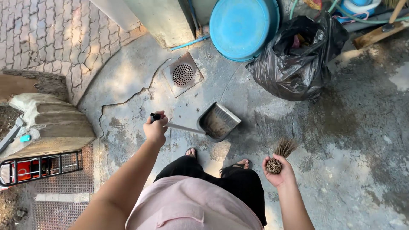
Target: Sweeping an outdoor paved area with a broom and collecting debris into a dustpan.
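Grey cracked concrete floor (341, 140) underfoot, damp and stained toward three o'clock. Left hand (156, 127) at about nine o'clock of centre, fingers wrapped tight round the dark grip of a long-handled metal dustpan (218, 122); pan itself just past centre, toward twelve o'clock from the feet, tilted with its open mouth showing dust inside. Right hand (277, 170) at about four o'clock, fingers curled closed round the bundled end of a stick broom (281, 155), bristles fanning out toward twelve o'clock above the fist. Broom and dustpan well apart, with sandalled feet (240, 164) between and below them. Square floor drain (182, 74) with a round perforated grate at eleven o'clock of the pan. Black rubbish bag (294, 59), open at the top, at one o'clock, leaning against a blue round tub (240, 27) at twelve o'clock. Paved bricks (55, 38) at ten o'clock; a red metal rack (38, 168) at eight o'clock.
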